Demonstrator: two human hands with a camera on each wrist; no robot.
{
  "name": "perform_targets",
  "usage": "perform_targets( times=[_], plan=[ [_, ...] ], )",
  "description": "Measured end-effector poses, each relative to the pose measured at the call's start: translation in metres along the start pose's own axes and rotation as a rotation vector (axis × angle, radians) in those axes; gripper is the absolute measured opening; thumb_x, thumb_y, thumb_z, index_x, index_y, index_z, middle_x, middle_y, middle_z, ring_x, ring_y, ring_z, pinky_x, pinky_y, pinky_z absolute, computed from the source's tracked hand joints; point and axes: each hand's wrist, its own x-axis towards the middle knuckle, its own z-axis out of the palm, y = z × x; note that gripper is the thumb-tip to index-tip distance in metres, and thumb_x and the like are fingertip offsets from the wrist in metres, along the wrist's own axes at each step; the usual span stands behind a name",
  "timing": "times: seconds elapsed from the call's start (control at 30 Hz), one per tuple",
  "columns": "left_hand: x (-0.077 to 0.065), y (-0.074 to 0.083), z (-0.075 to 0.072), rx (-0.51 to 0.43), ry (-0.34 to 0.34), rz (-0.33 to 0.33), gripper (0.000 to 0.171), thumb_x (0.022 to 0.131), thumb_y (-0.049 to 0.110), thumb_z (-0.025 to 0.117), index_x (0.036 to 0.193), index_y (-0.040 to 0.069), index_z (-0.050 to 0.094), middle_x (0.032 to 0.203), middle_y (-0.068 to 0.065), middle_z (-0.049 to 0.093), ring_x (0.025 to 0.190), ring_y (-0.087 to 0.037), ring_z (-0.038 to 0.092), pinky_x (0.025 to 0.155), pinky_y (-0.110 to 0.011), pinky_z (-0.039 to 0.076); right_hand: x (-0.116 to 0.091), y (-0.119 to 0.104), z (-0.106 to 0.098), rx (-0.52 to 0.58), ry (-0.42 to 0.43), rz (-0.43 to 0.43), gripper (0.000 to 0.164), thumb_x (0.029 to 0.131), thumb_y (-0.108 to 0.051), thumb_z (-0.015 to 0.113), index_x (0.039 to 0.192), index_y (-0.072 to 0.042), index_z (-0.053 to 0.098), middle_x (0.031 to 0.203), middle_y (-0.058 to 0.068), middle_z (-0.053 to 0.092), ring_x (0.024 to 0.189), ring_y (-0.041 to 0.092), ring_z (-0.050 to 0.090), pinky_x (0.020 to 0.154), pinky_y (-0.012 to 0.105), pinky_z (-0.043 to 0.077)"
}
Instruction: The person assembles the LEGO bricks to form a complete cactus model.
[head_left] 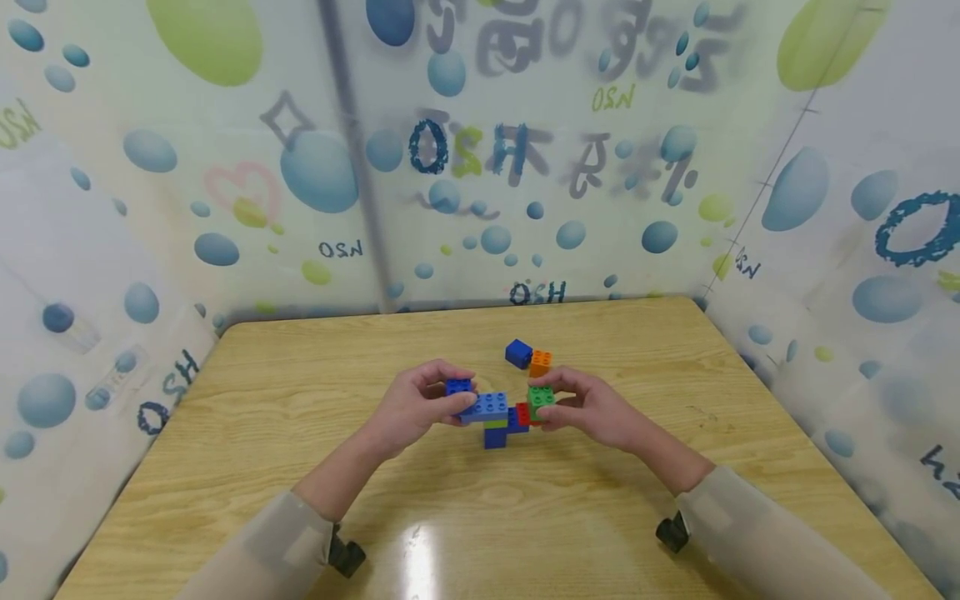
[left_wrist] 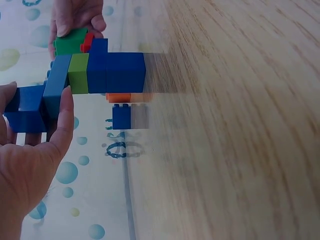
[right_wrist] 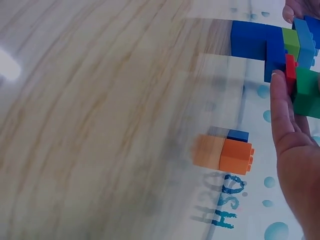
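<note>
A small toy-brick build stands on the table, its lowest dark blue brick [head_left: 495, 438] showing below a longer blue brick [left_wrist: 97, 67] and a lime green brick [left_wrist: 78, 74]. Across the lime one lies a light blue brick [head_left: 491, 406] that reaches out leftward, with another dark blue brick [left_wrist: 24, 107] on its left end. My left hand [head_left: 412, 408] pinches this left end, a fingertip against the light blue brick. On the build's right, my right hand [head_left: 600, 414] grips a green brick [head_left: 541, 400] above a thin red brick [right_wrist: 290, 70], one fingertip reaching the longer blue brick's underside.
Behind the build, a loose blue brick [head_left: 517, 354] and an orange brick [head_left: 540, 362] lie close together on the wooden table [head_left: 315, 358]. A printed curtain [head_left: 480, 242] hangs past the far edge and along both sides.
</note>
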Motion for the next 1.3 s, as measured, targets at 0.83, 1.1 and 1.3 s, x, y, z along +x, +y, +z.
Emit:
perform_targets(
  times=[0.83,1.1,1.3],
  plan=[
    [0.0001,0.0,-0.0011,0.022,0.004,-0.002,0.035,0.102,0.022,0.081,0.133,0.008,0.072,0.138,-0.023,0.071,0.107,-0.025,0.073,0.088,-0.039,0.07,0.0012,-0.0047,0.0036,0.087,0.027,0.075,0.052,0.111,-0.033,0.068,0.149,0.001,0.057,0.142,0.02,0.061,0.106,0.045,0.078,0.096,0.053,0.067],
    [-0.001,0.0009,-0.0003,0.024,0.016,-0.003,0.034,0.102,0.019,0.081,0.133,0.007,0.073,0.135,-0.02,0.073,0.105,-0.024,0.074,0.088,-0.039,0.07,0.0025,-0.0038,0.0014,0.06,0.0,0.088,0.054,0.112,-0.037,0.066,0.152,-0.002,0.056,0.152,0.021,0.057,0.114,0.046,0.078,0.092,0.053,0.068],
    [-0.0011,0.0016,-0.0002,0.021,0.013,-0.009,0.034,0.102,0.019,0.081,0.134,0.007,0.073,0.135,-0.02,0.072,0.104,-0.024,0.074,0.088,-0.039,0.07,0.0028,-0.0013,-0.0016,0.047,-0.015,0.097,0.055,0.115,-0.04,0.059,0.155,-0.003,0.054,0.152,0.022,0.06,0.116,0.04,0.078,0.092,0.051,0.069]
  ],
)
